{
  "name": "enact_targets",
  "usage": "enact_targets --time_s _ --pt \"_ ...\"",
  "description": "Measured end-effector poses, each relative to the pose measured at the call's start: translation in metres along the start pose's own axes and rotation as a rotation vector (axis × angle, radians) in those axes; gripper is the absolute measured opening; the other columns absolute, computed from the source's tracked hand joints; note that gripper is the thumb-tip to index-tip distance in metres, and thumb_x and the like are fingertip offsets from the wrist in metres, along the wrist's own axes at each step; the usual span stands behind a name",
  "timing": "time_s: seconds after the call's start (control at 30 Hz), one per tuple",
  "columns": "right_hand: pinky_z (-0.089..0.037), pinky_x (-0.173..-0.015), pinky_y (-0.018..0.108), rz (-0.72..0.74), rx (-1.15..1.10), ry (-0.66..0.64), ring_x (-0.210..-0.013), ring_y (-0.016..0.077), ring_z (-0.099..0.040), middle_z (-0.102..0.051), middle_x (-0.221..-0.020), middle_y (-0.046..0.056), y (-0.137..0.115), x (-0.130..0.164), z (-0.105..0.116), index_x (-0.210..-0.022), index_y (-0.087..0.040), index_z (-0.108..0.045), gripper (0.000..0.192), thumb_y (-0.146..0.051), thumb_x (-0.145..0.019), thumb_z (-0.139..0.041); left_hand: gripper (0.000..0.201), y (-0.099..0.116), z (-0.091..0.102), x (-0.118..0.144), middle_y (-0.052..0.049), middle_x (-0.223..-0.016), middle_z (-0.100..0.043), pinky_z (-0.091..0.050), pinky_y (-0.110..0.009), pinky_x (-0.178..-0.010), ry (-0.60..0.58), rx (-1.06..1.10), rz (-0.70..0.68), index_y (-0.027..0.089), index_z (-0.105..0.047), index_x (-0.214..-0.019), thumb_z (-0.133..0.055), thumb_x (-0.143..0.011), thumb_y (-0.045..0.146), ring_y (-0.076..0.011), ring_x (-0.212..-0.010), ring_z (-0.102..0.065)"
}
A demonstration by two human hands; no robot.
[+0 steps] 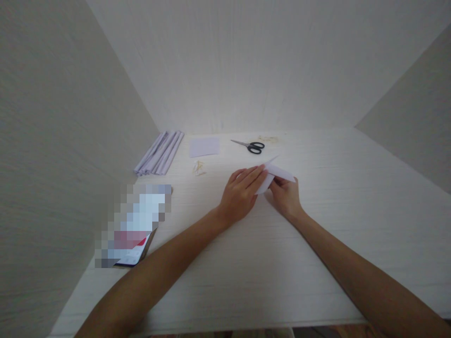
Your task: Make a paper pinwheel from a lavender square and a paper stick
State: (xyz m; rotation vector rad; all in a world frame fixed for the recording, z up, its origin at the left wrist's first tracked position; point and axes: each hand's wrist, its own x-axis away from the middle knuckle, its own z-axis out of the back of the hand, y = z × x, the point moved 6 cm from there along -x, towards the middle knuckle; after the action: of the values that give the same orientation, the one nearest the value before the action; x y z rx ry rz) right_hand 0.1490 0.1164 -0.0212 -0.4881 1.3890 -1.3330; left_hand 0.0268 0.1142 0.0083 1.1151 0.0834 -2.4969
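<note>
A folded piece of white paper (pixel 283 172) is held between my two hands, just right of the middle of the table. My left hand (pixel 243 190) lies over its left side with the fingers close together. On the other side, my right hand (pixel 286 193) grips the paper from below, and part of its fingers is hidden behind a fold. One thin corner of the paper points up and away. Beyond my hands lie scissors (pixel 255 147) with black handles, their blades pointing left.
Several rolled or folded paper strips (pixel 160 152) lie at the back left beside a flat paper sheet (pixel 204 146). Small pale bands (pixel 199 168) and another small pile (pixel 268 139) rest nearby. A partly blurred phone (pixel 136 251) lies at the left. Pale walls enclose the table.
</note>
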Motion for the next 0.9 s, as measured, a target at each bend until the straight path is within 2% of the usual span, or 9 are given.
enact_targets --time_s 0.2,0.5,0.7,0.9 --pt "-0.045 -0.057 0.027 0.052 0.063 -0.036 -0.06 0.0142 -0.056 -0.059 -0.055 0.001 -0.003 0.0 -0.001 -0.066 -0.017 -0.065 0.021 -0.017 -0.074 -0.046 0.039 -0.001 0.001 0.0 -0.011 -0.12 -0.051 -0.034 -0.035 -0.092 0.01 0.014 0.017 0.014 -0.043 -0.118 -0.037 -0.079 0.012 -0.0167 -0.113 -0.044" --pt "-0.044 -0.051 0.025 -0.028 0.044 0.139 -0.056 0.0148 -0.056 -0.063 -0.058 0.002 -0.008 0.0 0.01 -0.061 -0.012 -0.064 0.006 -0.014 -0.062 -0.059 0.042 0.001 0.0 0.002 -0.011 -0.12 -0.051 -0.035 -0.035 -0.091 0.012 0.017 -0.005 0.013 -0.043 -0.118 -0.038 -0.077 0.009 -0.0167 -0.112 -0.044" --pt "-0.047 -0.06 0.029 -0.002 -0.023 0.041 -0.066 0.0168 -0.058 -0.062 -0.06 0.002 0.004 0.0 0.002 -0.066 -0.015 -0.064 0.012 -0.018 -0.07 -0.053 0.042 0.0 0.001 0.001 -0.011 -0.119 -0.051 -0.037 -0.035 -0.089 0.025 0.037 0.008 0.015 -0.042 -0.118 -0.038 -0.077 0.01 -0.0165 -0.112 -0.044" --pt "-0.046 -0.066 0.031 0.053 0.033 -0.012 -0.078 0.0195 -0.058 -0.057 -0.053 0.002 0.002 0.001 0.0 -0.055 -0.017 -0.058 0.021 -0.02 -0.074 -0.049 0.04 0.002 0.004 0.0 -0.013 -0.118 -0.052 -0.035 -0.034 -0.091 0.065 0.024 -0.012 0.013 -0.043 -0.116 -0.038 -0.077 0.009 -0.0163 -0.111 -0.045"
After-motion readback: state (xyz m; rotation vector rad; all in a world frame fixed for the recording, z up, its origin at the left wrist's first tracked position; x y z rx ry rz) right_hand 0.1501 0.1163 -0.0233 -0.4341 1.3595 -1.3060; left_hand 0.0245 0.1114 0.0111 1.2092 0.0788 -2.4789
